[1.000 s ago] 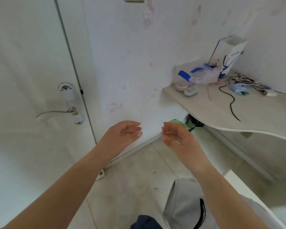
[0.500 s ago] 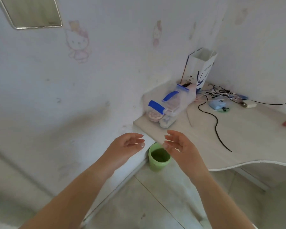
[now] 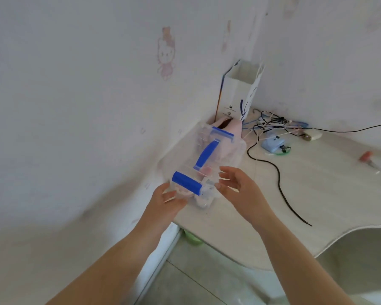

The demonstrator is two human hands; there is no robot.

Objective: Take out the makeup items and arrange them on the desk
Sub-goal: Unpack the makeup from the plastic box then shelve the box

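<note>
While both hands flank its near end, the clear box [image 3: 204, 164] with blue clasps lies on the worktop [image 3: 317, 194] against the wall. Left hand [image 3: 166, 202] is spread, fingers touching the box's near corner; right hand [image 3: 238, 190] is spread just beside it. A black cable [image 3: 279, 183] trails right of the box.
</note>
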